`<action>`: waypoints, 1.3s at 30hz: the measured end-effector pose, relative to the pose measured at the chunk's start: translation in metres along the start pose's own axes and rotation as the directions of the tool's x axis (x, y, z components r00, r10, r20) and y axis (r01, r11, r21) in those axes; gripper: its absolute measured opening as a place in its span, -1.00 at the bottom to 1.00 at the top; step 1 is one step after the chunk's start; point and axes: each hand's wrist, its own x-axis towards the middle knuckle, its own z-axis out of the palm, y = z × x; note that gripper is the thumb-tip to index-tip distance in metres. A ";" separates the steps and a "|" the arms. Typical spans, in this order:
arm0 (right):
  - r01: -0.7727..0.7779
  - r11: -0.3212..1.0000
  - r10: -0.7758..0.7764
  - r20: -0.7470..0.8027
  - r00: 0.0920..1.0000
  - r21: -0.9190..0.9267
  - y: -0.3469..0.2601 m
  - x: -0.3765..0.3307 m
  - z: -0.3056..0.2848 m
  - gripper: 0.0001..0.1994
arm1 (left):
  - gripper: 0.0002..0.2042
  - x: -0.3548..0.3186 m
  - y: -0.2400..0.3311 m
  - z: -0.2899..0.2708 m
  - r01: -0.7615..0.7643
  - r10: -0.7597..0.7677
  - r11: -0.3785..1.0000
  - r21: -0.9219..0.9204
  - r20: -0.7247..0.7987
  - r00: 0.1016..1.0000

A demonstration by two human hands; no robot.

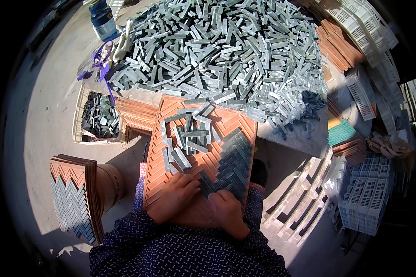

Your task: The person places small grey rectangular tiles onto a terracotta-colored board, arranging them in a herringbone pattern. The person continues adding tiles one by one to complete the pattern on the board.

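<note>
An orange herringbone mould tray [148, 193] rests on my lap, its far end by the table. Dark grey stone strips [233, 159] fill its grooves along the right side in a zigzag pattern. Loose strips [192, 134] lie heaped over its upper middle. My left hand [178, 193], fingers bent and together, lies on the tray just below the loose strips. At the lower edge of the laid pattern is my right hand [227, 210], its fingers curled in. Whatever either hand pinches is hidden under the fingers.
A big heap of grey strips [217, 51] covers the table [305, 138] ahead. A crate of dark pieces [78, 121] stands left, near stacked filled trays [74, 198]. A blue bottle [102, 21] is far left. Pallet slats [293, 201] and plastic crates [365, 196] stand right.
</note>
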 end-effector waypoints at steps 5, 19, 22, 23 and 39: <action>0.076 0.996 -0.075 -0.032 0.997 0.038 0.003 0.010 -0.006 -0.88 | -0.76 -0.003 0.003 -0.001 0.039 -0.040 0.999 0.018 0.026 0.999; -0.058 0.978 0.081 -0.109 0.991 0.200 0.021 0.029 -0.027 -0.89 | -0.16 -0.003 0.009 0.028 -0.107 0.028 0.956 0.272 0.281 0.959; -0.048 0.974 0.079 -0.130 0.988 0.220 0.026 0.024 -0.026 -0.90 | -0.12 0.000 0.009 0.028 -0.123 0.029 0.943 0.310 0.291 0.956; -0.053 0.973 0.085 -0.134 0.987 0.226 0.025 0.024 -0.026 -0.90 | -0.12 -0.002 0.010 0.028 -0.119 0.020 0.939 0.322 0.295 0.955; -0.036 0.977 0.077 -0.193 0.978 0.210 0.029 0.025 -0.035 -0.91 | -0.09 -0.023 0.011 0.035 0.007 -0.091 0.933 0.359 0.216 0.972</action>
